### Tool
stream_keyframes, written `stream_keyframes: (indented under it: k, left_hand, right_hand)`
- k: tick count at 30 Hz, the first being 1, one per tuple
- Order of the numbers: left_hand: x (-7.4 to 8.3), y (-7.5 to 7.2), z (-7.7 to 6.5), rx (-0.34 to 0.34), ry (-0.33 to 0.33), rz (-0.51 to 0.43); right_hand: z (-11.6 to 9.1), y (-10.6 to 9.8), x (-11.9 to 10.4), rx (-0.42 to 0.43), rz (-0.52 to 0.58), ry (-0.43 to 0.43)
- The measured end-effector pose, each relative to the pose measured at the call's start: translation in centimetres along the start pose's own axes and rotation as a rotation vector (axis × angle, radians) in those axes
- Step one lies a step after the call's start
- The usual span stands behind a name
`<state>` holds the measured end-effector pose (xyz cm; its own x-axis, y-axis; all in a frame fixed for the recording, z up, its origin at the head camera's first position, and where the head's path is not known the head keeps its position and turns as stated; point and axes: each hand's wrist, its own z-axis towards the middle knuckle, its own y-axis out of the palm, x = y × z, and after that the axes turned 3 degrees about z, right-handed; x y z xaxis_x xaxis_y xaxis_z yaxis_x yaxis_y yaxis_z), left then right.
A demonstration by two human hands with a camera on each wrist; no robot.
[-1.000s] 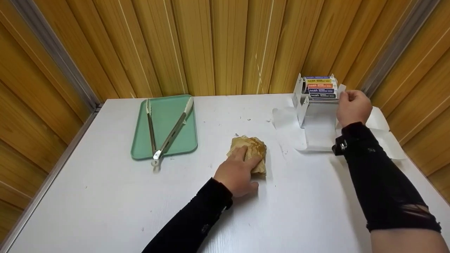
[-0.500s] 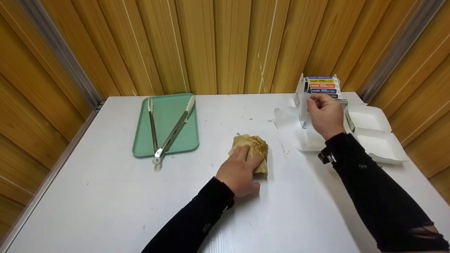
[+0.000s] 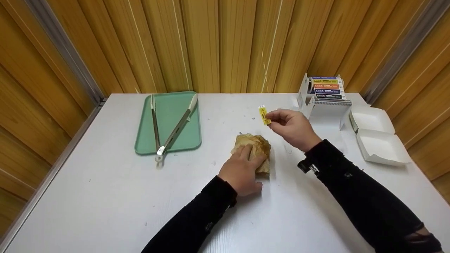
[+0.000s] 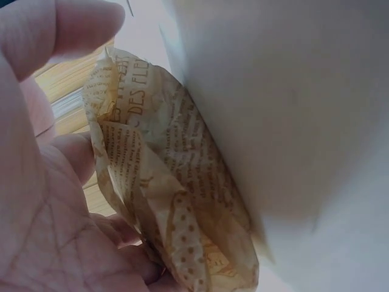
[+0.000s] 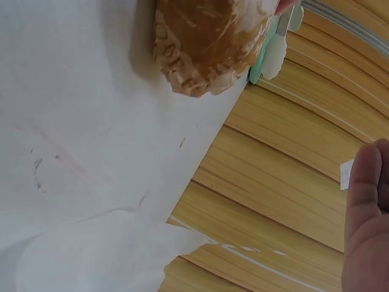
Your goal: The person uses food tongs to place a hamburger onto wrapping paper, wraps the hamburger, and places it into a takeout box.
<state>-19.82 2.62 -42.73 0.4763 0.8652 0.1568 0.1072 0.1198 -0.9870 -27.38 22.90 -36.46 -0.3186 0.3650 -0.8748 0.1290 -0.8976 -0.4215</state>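
A crumpled brown paper-wrapped package (image 3: 262, 141) lies on the white table; the left wrist view shows printed words and dots on its wrapper (image 4: 173, 146). My left hand (image 3: 241, 175) rests on it with fingers extended over the top. Just beyond and to the right, my right hand (image 3: 294, 129) pinches a small yellow label sticker (image 3: 263, 114) between thumb and fingertips, raised above the table. From the right wrist, only the sticker's pale edge (image 5: 346, 175) shows beside the fingers. What is printed on the sticker is too small to read.
At the back right stands a white label dispenser (image 3: 327, 92) with several coloured rolls. White backing paper (image 5: 97, 258) spreads near it. An open white cardboard box (image 3: 381, 146) lies at the right edge. Metal tongs (image 3: 175, 128) sit spread on a green tray (image 3: 170, 110) at left.
My right hand has come left from the dispenser toward the package, carrying the label, whose yellow face now shows. The left hand has stayed on the package.
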Motion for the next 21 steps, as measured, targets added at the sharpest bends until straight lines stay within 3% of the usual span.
stream_keyframes:
  k: [4,10,17,21]
  left_hand:
    - [0.0,-0.1,0.1,-0.003,0.014,0.012]
    - [0.0,-0.1,0.2,0.014,0.040,0.032]
    - [-0.1,0.1,0.0,0.055,0.060,0.052]
    - [-0.2,0.1,-0.2,0.056,0.067,0.050]
  right_hand:
    - [-0.1,1.1,-0.4,-0.088,0.038,-0.001]
    - [0.4,2.9,-0.6,-0.087,-0.052,0.027]
    - [1.2,4.7,-0.2,-0.149,-0.115,0.147]
    - [1.7,5.8,0.4,-0.159,-0.145,0.160]
